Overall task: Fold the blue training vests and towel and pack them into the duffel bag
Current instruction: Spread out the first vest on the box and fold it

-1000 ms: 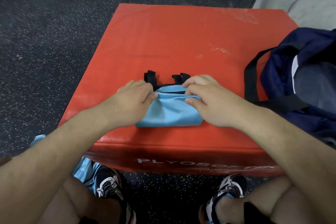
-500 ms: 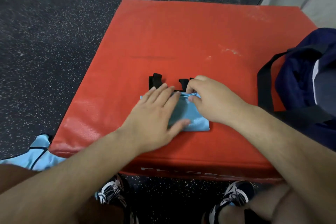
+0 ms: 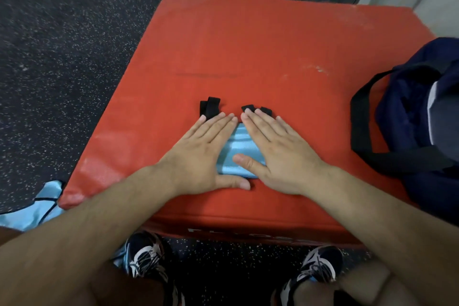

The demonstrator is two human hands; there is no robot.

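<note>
Folded blue vest (image 3: 239, 154) pressed flat on the red box (image 3: 248, 45).
It lies near the front edge, its black straps (image 3: 211, 107) poking out past my fingertips. The duffel bag (image 3: 409, 112) sits at the right; I cannot tell its contents. My left hand (image 3: 201, 154) and right hand (image 3: 278, 154) lie flat on the vest, fingers straight.

Glossy cloth vest (image 3: 240, 146) on smooth red vinyl box (image 3: 273, 45).

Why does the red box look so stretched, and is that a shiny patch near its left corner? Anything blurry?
Head view: the wide lens splays the edges of the red box; a pale sheen sits at its near-left corner; the left hand, right hand and folded vest look fairly sharp; the forearms nearest the camera smear slightly.
</note>
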